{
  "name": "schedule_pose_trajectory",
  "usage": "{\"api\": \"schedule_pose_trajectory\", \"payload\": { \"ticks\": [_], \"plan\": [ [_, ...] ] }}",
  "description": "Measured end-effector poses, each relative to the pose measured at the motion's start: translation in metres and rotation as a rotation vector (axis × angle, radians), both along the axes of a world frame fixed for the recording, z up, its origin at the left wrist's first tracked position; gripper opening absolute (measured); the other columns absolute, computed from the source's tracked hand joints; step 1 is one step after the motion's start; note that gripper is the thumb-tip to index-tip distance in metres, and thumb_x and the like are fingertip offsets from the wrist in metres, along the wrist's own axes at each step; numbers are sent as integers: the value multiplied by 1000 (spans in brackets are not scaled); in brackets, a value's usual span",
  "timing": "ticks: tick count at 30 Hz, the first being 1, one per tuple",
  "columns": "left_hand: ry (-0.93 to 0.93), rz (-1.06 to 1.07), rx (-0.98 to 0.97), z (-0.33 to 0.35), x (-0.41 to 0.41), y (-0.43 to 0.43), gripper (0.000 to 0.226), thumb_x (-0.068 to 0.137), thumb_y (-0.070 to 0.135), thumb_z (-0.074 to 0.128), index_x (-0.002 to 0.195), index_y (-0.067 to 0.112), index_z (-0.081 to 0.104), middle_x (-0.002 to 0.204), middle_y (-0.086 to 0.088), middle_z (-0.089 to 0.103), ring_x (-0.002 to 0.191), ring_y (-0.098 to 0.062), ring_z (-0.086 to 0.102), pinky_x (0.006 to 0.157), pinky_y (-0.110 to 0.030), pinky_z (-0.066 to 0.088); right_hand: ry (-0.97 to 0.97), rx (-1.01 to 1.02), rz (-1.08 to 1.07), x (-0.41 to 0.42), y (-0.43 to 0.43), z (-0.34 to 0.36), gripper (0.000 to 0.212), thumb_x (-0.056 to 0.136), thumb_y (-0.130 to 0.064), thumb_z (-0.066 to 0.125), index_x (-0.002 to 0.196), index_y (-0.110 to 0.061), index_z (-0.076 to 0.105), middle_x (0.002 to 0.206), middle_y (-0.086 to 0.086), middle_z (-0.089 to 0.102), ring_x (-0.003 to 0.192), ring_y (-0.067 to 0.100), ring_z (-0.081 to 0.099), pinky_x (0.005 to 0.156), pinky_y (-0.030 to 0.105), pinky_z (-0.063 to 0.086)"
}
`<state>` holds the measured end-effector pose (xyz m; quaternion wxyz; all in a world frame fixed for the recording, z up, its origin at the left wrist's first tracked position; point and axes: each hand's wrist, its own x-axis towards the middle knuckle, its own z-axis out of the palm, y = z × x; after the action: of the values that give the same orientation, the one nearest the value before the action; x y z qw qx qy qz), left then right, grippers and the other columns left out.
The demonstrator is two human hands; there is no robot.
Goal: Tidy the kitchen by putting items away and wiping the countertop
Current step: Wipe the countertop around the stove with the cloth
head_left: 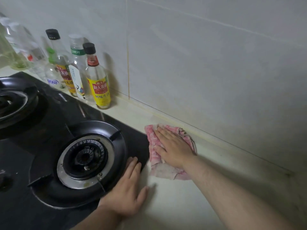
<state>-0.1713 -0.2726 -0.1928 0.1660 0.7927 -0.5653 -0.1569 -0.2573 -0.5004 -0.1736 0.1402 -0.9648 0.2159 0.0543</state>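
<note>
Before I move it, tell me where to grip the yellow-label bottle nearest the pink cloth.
Grip the yellow-label bottle round its clear shoulder above the label, coming from its right: it stands upright, neighbouring bottles crowd its left, and the wall sits close behind.

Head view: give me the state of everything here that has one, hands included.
pink cloth, flattened on the countertop at the edge of the hob.
right hand, flat, fingers straight, pressing on the pink cloth.
left hand, flat, resting across the hob corner and countertop, holding nothing.
near burner, unlit, no pot.
far burner, unlit, partly out of frame.
soy sauce bottle, upright, black cap on.
</note>
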Motion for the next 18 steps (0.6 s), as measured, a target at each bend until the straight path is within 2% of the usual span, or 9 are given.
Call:
{"api": "schedule_pose_trajectory", "payload": {
  "ticks": [2,7,11,14,15,18],
  "plan": [
    [81,15,-17,4,0,1,122,67,86,-10,152,3,15,161,-7,-1,144,-5,-19,115,-17,-14,1,-28,-77,-22,5,-2,69,101,-54,27,158,-27,0,165,-12,-9,148,0,-12,119,23,-11],
    [66,12,37,9,1,-2,133,55,89,-22,154,6,11,163,-7,-3,140,-4,-18,108,-12,-21,-9,-42,-237,-53,29,-1,69,101,-53,28,159,-25,2,166,-7,-5,151,7,-5,119,25,-11],
    [76,20,40,14,-1,-2,128,61,91,-6,153,6,14,163,-8,1,139,-2,-13,110,-14,-17,-13,-43,-331,-65,61,-4,69,100,-53,23,158,-26,-1,166,-6,-6,151,7,-8,121,28,-10],
    [112,26,47,18,-2,-1,135,55,95,-12,154,6,14,163,-7,1,142,-4,-11,110,-16,-15,-3,-30,-345,-73,90,-2,68,100,-54,21,158,-27,-3,166,-6,-10,151,7,-13,119,28,-14],
    [114,25,46,20,-3,0,133,57,94,-7,154,5,15,163,-7,2,145,-7,-9,110,-16,-14,-1,-26,-346,-75,101,-1,68,100,-54,19,158,-27,-4,165,-6,-11,150,8,-14,119,29,-15],
    [141,35,29,22,-4,0,113,68,77,4,153,4,17,163,-10,5,150,-16,-4,112,-18,-11,6,-36,-357,-77,123,-1,70,99,-56,18,158,-27,-4,165,-5,-11,151,9,-14,121,31,-12]
  ]
}}
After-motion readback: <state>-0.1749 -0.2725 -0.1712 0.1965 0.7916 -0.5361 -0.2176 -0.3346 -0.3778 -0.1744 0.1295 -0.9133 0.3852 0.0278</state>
